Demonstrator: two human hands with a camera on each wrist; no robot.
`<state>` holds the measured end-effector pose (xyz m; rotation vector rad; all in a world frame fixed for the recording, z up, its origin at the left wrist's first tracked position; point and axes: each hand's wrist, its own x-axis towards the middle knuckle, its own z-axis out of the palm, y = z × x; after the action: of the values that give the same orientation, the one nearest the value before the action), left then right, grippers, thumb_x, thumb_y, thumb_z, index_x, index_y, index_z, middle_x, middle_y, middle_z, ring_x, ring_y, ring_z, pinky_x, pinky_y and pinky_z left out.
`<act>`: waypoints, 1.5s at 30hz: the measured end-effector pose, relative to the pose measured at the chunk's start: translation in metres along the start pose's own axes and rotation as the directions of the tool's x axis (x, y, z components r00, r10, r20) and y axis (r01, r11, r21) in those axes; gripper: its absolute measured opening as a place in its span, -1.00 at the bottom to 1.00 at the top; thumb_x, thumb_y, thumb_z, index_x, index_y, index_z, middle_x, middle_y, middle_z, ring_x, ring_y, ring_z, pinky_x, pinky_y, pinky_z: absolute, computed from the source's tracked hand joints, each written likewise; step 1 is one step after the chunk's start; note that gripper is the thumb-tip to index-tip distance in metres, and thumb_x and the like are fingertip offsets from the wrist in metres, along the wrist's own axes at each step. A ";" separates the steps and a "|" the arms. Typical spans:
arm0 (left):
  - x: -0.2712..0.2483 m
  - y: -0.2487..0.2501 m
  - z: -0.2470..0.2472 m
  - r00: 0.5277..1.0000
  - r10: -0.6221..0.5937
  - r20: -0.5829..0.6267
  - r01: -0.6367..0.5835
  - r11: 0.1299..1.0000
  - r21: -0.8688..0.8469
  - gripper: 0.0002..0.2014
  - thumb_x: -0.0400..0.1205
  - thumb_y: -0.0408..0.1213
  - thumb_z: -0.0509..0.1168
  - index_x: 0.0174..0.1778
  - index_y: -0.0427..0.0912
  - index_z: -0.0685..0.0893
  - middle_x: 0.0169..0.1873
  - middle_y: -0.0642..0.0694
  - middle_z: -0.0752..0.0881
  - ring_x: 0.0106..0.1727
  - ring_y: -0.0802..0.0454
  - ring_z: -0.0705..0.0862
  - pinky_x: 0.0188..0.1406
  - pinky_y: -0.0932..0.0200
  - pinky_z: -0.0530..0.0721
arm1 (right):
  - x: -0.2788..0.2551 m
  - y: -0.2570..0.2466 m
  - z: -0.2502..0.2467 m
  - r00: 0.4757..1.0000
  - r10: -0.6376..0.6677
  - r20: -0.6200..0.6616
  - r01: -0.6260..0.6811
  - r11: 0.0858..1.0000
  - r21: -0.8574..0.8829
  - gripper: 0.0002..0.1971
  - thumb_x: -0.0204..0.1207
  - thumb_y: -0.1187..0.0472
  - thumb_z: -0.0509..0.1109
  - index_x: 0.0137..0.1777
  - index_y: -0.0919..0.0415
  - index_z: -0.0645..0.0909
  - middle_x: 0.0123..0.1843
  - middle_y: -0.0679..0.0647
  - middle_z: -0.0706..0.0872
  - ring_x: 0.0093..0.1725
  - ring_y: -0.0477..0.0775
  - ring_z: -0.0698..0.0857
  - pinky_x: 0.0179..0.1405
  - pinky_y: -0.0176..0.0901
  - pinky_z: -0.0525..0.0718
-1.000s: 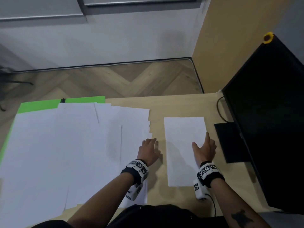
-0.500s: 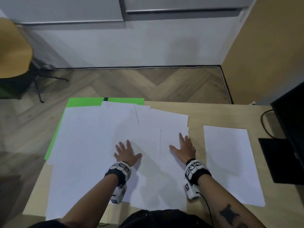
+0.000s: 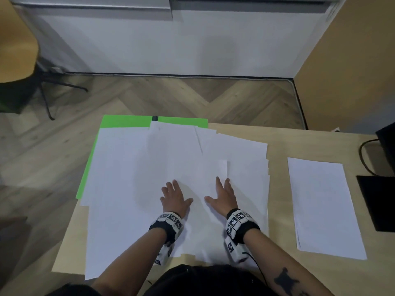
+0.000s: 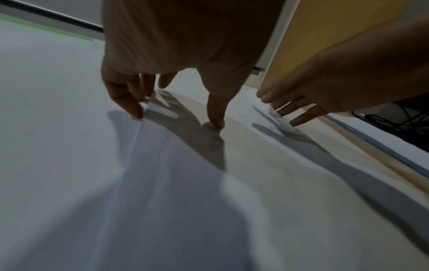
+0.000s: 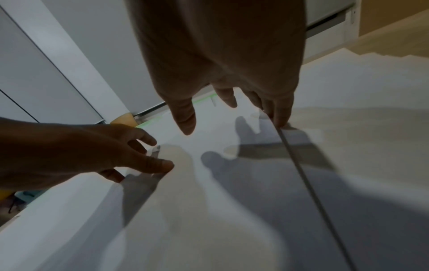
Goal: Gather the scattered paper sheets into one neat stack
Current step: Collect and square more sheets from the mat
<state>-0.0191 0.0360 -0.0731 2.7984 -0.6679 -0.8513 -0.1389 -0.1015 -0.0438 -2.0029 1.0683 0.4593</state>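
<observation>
Both hands have moved closer; left hand point(image 3: 174, 198) and right hand point(image 3: 223, 196) press spread fingers on overlapping sheets point(image 3: 128, 178), which may buckle if pushed together.

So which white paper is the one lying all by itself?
Find the light wooden desk. Look right of the big messy spread of white paper sheets, toward the black monitor base. The lone white paper sheet lies there, with bare wood around it and no hand on it.

green sheet point(image 3: 126, 121): mostly hidden under the white papers point(image 3: 128, 189); only strips at the desk's point(image 3: 310, 144) far-left corner show.
monitor point(image 3: 386, 142): cut off by the picture's right edge.
chair point(image 3: 15, 50): cut off at the left edge.
left hand point(image 4: 176, 55): palm too dark to make out.
</observation>
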 end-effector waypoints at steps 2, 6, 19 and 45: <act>0.002 -0.002 -0.004 0.999 0.033 -0.016 -0.034 0.997 -0.071 -0.11 0.51 -0.02 0.44 0.62 -0.23 0.09 0.36 -0.21 0.32 0.39 -0.25 0.34 0.18 -0.16 0.58 | -0.001 -0.005 0.004 0.997 -0.007 -0.071 0.011 0.999 0.052 -0.17 0.61 0.00 0.34 0.76 0.03 -0.04 0.79 0.13 -0.10 0.76 0.20 -0.07 0.67 0.14 0.11; 0.003 -0.007 -0.009 0.994 0.073 -0.087 -0.100 0.926 -0.363 -0.13 0.53 -0.44 0.32 0.68 -0.11 -0.03 0.18 -0.11 0.50 0.12 -0.21 0.63 0.03 -0.04 0.64 | -0.006 -0.013 0.004 0.963 0.003 -0.268 0.061 0.972 0.227 -0.20 0.57 0.31 0.38 0.74 0.00 0.07 0.66 0.10 0.27 0.62 0.19 0.34 0.51 0.01 0.40; 0.010 -0.052 -0.046 0.940 0.177 -0.293 -0.277 0.896 -0.347 -0.68 0.74 0.08 0.10 -0.02 -0.05 0.65 0.00 -0.06 0.64 0.14 -0.13 0.56 0.07 -0.02 0.49 | -0.002 -0.015 0.002 0.959 0.234 -0.159 0.053 0.405 0.913 -0.79 0.47 0.45 0.52 0.11 0.35 0.75 0.07 0.19 0.85 0.16 0.28 0.80 0.30 0.22 0.67; 0.036 -0.151 -0.081 0.941 -0.324 -0.099 0.297 0.929 -0.221 -0.28 0.41 0.22 0.50 0.24 -0.26 0.46 0.16 -0.21 0.63 0.28 -0.26 0.51 0.16 -0.11 0.54 | 0.032 0.019 0.038 0.908 0.399 -0.126 -0.191 0.663 0.724 -0.62 0.26 0.41 0.67 -0.08 0.64 0.61 -0.13 0.31 0.81 -0.19 0.05 0.64 0.02 -0.04 0.68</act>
<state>0.1094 0.1548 -0.0622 2.7786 -0.1062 -0.7216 -0.1340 -0.0946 -0.0968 -1.2168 1.4879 -0.0926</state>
